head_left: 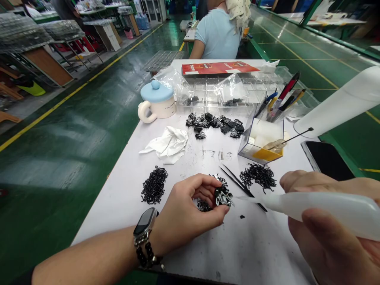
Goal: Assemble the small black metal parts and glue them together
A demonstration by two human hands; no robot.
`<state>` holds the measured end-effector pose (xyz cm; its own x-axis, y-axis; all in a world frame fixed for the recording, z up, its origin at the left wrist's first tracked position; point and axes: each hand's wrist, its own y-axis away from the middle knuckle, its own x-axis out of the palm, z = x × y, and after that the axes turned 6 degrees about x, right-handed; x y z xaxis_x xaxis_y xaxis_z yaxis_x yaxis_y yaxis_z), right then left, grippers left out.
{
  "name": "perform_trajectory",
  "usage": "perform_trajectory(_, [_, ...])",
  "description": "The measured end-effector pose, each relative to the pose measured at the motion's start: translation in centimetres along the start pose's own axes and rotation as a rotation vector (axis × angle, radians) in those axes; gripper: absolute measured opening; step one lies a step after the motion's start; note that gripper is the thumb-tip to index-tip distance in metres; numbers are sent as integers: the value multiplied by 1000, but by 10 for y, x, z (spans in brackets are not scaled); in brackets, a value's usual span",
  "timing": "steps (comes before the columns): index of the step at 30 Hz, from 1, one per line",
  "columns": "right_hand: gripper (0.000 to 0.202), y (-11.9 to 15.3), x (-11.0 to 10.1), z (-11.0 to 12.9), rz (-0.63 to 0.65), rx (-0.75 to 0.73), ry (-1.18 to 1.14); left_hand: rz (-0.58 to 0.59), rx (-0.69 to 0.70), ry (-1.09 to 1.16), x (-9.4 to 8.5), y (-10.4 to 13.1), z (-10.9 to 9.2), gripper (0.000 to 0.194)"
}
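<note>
Head cam: L hand (185, 215) is pinched round a small black clip (223, 197) w/ shiny metal legs, fingers curled behind, thumb in front, over the near-middle of the table (192, 257). R hand (335, 241) is wrapped round a pale squeeze bottle (332, 206), its thin nozzle (267, 202) aimed left, straight at the clip. Tip's at or just beside the legs; can't tell from here if it touches, nor if anything's coming out.

Step in hand, AFAICT: dabbing sth from the bottle onto the clip, so I'd call it mid-step on one pc. Next move calls for a steady L pinch, legs facing the tip, plus a light, short squeeze from the R hand; too much & it'd prob run onto my fingers.

Tweezers (244, 187) lie just beyond the nozzle, partly behind it in my view, neither hand on them. Heap of small black hooks (154, 185) sits left of the L hand; a 2nd heap (259, 176) is right of the tweezers. Some bits (203, 205) show by the L palm, part hidden, can't ID. Further back there's a row of similar-looking clips (208, 120), w/ a white cloth (168, 144) to its front-left, handy for drips IMO.
</note>
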<state>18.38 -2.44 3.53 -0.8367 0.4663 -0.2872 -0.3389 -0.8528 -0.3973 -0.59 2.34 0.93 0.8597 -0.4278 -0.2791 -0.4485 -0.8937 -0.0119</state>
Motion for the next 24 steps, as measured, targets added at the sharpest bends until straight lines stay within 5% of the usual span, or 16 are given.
perform_trajectory(17, [10, -2, 3, 0, -3, 13, 5, -13, 4, -3, 0, -1, -1, 27])
perform_trajectory(24, [14, -1, 4, -2, -91, 73, -188, -4, 10, -9, 0, 1, -1, 27])
